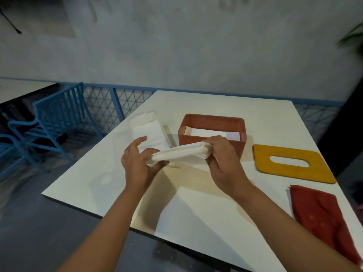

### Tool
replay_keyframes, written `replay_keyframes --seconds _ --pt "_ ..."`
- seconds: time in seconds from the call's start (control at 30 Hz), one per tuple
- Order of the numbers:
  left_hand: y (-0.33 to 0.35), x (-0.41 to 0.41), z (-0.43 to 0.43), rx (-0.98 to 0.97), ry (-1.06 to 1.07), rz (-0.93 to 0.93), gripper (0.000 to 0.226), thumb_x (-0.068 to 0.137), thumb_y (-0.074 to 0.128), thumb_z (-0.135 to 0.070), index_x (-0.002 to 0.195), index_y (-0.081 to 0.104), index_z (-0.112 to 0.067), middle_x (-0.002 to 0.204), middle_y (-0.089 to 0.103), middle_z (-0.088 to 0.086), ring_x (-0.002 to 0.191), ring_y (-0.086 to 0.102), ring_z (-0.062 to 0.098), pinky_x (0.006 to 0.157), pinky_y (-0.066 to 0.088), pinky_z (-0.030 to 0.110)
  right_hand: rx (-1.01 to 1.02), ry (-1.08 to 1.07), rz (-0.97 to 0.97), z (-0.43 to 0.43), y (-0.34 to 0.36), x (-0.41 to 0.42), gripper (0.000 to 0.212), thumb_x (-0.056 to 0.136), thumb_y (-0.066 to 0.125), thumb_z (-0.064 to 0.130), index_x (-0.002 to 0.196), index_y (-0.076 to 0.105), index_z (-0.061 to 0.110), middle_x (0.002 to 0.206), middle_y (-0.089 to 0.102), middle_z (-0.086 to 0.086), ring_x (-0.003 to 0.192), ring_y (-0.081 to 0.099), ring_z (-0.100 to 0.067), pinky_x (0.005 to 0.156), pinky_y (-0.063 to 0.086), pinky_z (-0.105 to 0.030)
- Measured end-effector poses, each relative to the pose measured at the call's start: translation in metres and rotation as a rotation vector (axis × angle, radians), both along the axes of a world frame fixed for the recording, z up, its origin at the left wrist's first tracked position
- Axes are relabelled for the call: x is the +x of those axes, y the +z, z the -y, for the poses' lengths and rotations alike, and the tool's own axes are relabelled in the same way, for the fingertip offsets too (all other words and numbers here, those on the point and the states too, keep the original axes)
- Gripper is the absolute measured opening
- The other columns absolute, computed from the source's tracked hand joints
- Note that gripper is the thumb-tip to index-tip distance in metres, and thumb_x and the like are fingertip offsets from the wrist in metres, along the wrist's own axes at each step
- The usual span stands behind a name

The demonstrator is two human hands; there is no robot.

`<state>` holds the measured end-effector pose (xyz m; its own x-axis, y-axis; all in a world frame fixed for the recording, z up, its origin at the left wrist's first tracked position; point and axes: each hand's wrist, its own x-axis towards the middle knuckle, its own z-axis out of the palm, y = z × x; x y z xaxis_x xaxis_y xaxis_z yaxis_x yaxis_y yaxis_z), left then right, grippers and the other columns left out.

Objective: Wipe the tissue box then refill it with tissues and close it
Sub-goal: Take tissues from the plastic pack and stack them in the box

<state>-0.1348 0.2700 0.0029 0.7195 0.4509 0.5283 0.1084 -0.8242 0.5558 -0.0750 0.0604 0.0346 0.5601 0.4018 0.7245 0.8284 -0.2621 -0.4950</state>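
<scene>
A stack of white tissues [181, 153] is held above the table between both hands. My left hand [137, 163] grips its left end and my right hand [224, 160] grips its right end. Just behind it stands the open red-brown tissue box [211, 119], with white tissues [212, 133] lying inside. More white tissues [149, 128] lie in a pile on the table to the box's left. The yellow lid [290, 173] with an oval slot lies flat to the right of the box. A red cloth [322, 216] lies at the table's right front.
The white table [98, 179] has its left edge running diagonally, with dark floor below. Blue chairs [53, 122] and a blue mesh railing [117, 101] stand to the left and behind. A grey wall rises at the back, with plant leaves [351, 36] at the right.
</scene>
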Motion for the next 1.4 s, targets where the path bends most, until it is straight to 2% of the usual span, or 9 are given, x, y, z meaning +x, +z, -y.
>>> replay_keyframes --seconds 0.17,0.37,0.43,0.63,0.8,0.9,1.03,1.23,1.4 --pt "0.016 0.005 0.022 -0.248 -0.133 0.001 0.03 0.055 0.089 -0.022 0.075 0.068 -0.026 0.115 0.059 -0.007 0.109 0.053 0.017 0.101 0.038 0.03 0.256 0.077 -0.482 0.028 0.002 0.003 0.025 0.091 0.052 0.009 0.1 0.054 0.032 0.095 0.058 0.013 0.094 0.056 -0.01 0.085 0.044 -0.022" --pt "0.025 0.011 0.047 -0.661 -0.24 0.011 0.03 0.058 0.085 -0.006 0.071 0.064 -0.023 0.077 0.065 -0.007 0.072 0.06 0.009 0.062 0.047 0.013 0.501 0.05 -0.731 0.051 -0.006 0.008 0.029 0.091 0.052 -0.001 0.092 0.055 0.028 0.089 0.061 0.008 0.081 0.056 -0.002 0.079 0.044 -0.023" --pt "0.026 0.014 0.051 -0.677 -0.252 -0.007 0.029 0.061 0.083 -0.005 0.071 0.062 -0.022 0.075 0.063 -0.007 0.069 0.057 0.006 0.055 0.044 0.009 0.541 0.019 -0.767 0.057 -0.01 0.009 0.031 0.092 0.049 -0.005 0.092 0.054 0.026 0.089 0.06 0.007 0.079 0.057 0.0 0.076 0.045 -0.02" --pt "0.013 0.019 0.064 -0.915 -0.37 -0.001 0.04 0.067 0.08 -0.006 0.093 0.057 -0.026 0.095 0.064 -0.007 0.087 0.06 0.01 0.069 0.052 0.023 0.659 0.034 -0.913 0.071 -0.024 0.007 0.028 0.093 0.045 -0.006 0.097 0.054 0.021 0.093 0.063 0.001 0.08 0.06 -0.005 0.074 0.05 -0.02" --pt "-0.007 0.021 0.069 -0.966 -0.366 -0.069 0.05 0.059 0.084 -0.016 0.101 0.058 -0.022 0.095 0.066 -0.007 0.087 0.062 0.008 0.066 0.05 0.014 0.623 0.033 -0.976 0.078 -0.043 0.002 0.029 0.091 0.048 -0.004 0.101 0.054 0.022 0.096 0.062 -0.001 0.086 0.06 -0.011 0.071 0.051 -0.018" --pt "-0.016 0.022 0.069 -0.961 -0.393 -0.104 0.044 0.069 0.078 -0.004 0.106 0.059 -0.018 0.098 0.067 -0.006 0.089 0.063 0.009 0.066 0.051 0.011 0.573 0.009 -1.001 0.081 -0.048 0.001 0.04 0.069 0.06 0.002 0.101 0.052 0.026 0.097 0.061 -0.001 0.089 0.059 -0.016 0.073 0.052 -0.025" --pt "-0.02 0.024 0.072 -0.993 -0.413 -0.106 0.055 0.059 0.084 0.003 0.1 0.058 -0.023 0.094 0.065 -0.009 0.087 0.06 0.004 0.063 0.05 0.011 0.517 -0.09 -1.006 0.079 -0.051 0.003 0.051 0.052 0.05 0.004 0.098 0.049 0.027 0.099 0.058 -0.006 0.088 0.056 -0.02 0.069 0.049 -0.031" --pt "-0.021 0.025 0.075 -1.016 -0.47 -0.101 0.058 0.057 0.082 0.008 0.101 0.058 -0.021 0.095 0.066 -0.006 0.087 0.062 0.007 0.06 0.051 0.01 0.479 -0.243 -0.945 0.074 -0.056 0.003 0.047 0.071 0.056 -0.01 0.104 0.051 0.024 0.094 0.06 0.002 0.083 0.058 -0.013 0.063 0.046 -0.021" --pt "-0.022 0.026 0.074 -0.973 -0.457 -0.098 0.082 0.043 0.083 -0.013 0.118 0.052 -0.019 0.106 0.064 -0.004 0.097 0.06 0.01 0.065 0.053 0.014 0.449 -0.302 -0.916 0.073 -0.057 0.002 0.049 0.076 0.054 -0.014 0.112 0.05 0.019 0.097 0.06 0.004 0.088 0.058 -0.013 0.064 0.046 -0.019"
